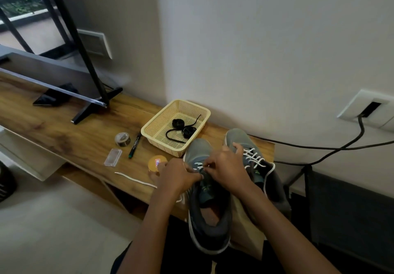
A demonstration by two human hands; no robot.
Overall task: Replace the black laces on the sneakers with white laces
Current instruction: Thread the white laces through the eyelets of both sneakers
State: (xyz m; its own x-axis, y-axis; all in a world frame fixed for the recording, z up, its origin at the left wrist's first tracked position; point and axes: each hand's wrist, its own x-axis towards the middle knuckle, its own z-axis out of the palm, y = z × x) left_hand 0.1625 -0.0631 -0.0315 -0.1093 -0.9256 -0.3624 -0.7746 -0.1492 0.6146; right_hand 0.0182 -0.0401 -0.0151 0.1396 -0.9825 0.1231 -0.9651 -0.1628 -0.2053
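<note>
Black laces (181,127) laid in the basket (158,143); far sneaker (255,158) laced white. Near sneaker (209,209) part-threaded, with the white lace (199,165) pinched by left hand (177,175) and right hand (228,167); upper rows judged outstanding.

The left hand (177,175) and right hand (228,167) are bare, as are the left forearm (152,224) and right forearm (275,220). A strip of dark clothing (120,260), near black with a bluish cast, shows at the bottom edge.
</note>
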